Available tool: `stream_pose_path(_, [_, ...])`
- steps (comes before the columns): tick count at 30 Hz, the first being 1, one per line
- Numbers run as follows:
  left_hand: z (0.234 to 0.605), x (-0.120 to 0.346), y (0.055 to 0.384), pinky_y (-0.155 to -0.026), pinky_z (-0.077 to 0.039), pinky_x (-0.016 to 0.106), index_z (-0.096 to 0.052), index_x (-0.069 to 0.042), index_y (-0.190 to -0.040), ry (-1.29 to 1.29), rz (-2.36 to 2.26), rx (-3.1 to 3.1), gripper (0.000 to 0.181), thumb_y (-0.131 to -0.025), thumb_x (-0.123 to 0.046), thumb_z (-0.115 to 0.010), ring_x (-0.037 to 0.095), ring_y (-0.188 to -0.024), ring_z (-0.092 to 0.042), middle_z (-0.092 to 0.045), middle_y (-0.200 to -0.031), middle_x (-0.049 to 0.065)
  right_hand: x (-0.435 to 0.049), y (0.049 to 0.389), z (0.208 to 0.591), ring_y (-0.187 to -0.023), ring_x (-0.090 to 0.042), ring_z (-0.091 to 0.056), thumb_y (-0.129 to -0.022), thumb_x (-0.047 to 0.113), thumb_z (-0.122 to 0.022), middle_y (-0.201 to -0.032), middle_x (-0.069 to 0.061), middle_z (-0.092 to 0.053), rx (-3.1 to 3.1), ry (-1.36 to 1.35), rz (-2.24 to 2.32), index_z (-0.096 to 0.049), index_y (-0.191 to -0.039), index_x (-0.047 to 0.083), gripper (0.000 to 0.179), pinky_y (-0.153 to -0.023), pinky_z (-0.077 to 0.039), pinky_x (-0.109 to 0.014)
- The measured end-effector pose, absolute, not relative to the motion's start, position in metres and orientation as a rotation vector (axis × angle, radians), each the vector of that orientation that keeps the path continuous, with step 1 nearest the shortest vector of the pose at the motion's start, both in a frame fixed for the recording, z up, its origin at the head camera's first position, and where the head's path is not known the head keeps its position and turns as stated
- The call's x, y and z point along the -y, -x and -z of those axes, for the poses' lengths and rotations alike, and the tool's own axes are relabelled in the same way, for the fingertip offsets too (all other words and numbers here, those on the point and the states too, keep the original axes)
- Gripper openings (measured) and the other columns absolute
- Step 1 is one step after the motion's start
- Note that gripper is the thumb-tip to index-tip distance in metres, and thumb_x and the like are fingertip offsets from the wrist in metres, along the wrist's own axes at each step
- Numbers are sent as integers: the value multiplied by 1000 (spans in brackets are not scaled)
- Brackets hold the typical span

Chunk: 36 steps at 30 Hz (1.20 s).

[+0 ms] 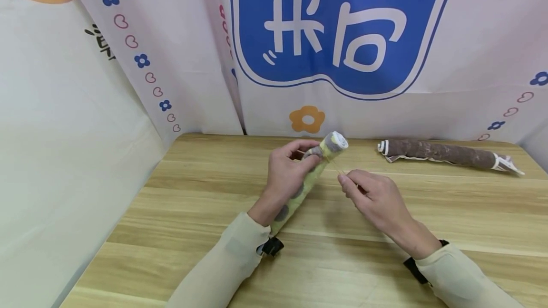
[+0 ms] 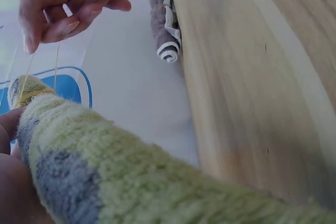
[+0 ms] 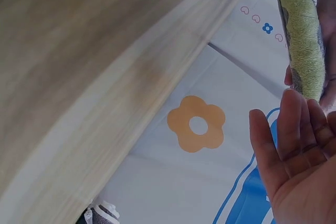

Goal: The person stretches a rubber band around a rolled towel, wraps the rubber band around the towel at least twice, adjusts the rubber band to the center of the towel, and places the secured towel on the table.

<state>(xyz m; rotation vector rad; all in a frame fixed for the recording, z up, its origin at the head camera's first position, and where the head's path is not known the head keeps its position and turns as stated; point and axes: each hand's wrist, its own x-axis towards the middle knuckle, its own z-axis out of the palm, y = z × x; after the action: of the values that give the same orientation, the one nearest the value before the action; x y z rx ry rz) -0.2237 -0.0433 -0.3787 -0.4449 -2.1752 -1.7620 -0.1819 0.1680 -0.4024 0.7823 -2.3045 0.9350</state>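
A rolled towel (image 1: 305, 189), yellow-green with grey dots, slants up from the table toward the back. My left hand (image 1: 286, 171) grips it near its upper end, thumb on top. Around that end runs a thin yellowish rubber band (image 1: 336, 165); in the left wrist view two strands of the band (image 2: 56, 69) stretch away from the towel (image 2: 121, 166). My right hand (image 1: 378, 198) holds the stretched loop with its fingertips, to the right of the roll. In the right wrist view the right hand (image 3: 304, 171) appears below the towel (image 3: 302, 35); the band cannot be made out there.
A second rolled towel (image 1: 441, 153), brown with white edges, lies at the back right of the wooden table (image 1: 180, 232). Behind the table hangs a printed cloth (image 1: 274, 108) with a blue sign. Black straps circle both wrists.
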Motion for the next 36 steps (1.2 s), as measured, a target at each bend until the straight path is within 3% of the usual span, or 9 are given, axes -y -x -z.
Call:
stream_pose_path(5, [380, 44, 226, -68, -57, 29, -82, -11, -109, 438, 1773, 2168, 22, -88, -5, -80, 18, -84, -67, -77, -101, -2, -167, 182, 403, -57, -1, -42, -100, 10, -69, -68, 18, -44, 2294, -810, -912, -61, -80, 25, 27, -52, -37, -25])
stream_pose_path(11, [380, 45, 226, -70, -56, 31, -82, -14, -112, 417, 1786, 2163, 25, -89, -6, -80, 19, -86, -67, -77, -103, -4, -166, 182, 403, -58, 1, -43, -98, 7, -69, -69, 19, -47, 2247, -871, -916, -63, -79, 25, 27, -52, -36, -19])
stream_pose_path(15, [380, 47, 228, -70, -55, 29, -83, -14, -112, 411, 1796, 2140, 25, -88, -7, -80, 18, -86, -67, -77, -103, -5, -167, 184, 403, -55, 1, -39, -96, 6, -67, -65, 19, -44, 2218, -866, -878, -56, -73, 26, 33, -51, -34, -20])
stream_pose_path(26, [371, 55, 234, -71, -52, 25, -82, -10, -114, 255, 2160, 2027, 27, -87, -5, -83, 14, -85, -63, -74, -111, 9, -176, 191, 404, -50, 3, -28, -94, 6, -65, -56, 20, -33, 2231, -762, -840, -42, -63, 29, 44, -48, -28, -22])
stream_pose_path(36, [367, 62, 238, -69, -54, 24, -80, -6, -115, 116, 2276, 1913, 25, -90, -5, -81, 14, -84, -62, -68, -97, 4, -179, 193, 404, -49, 3, -29, -97, 9, -68, -57, 20, -33, 2268, -791, -842, -44, -65, 29, 45, -48, -28, -22])
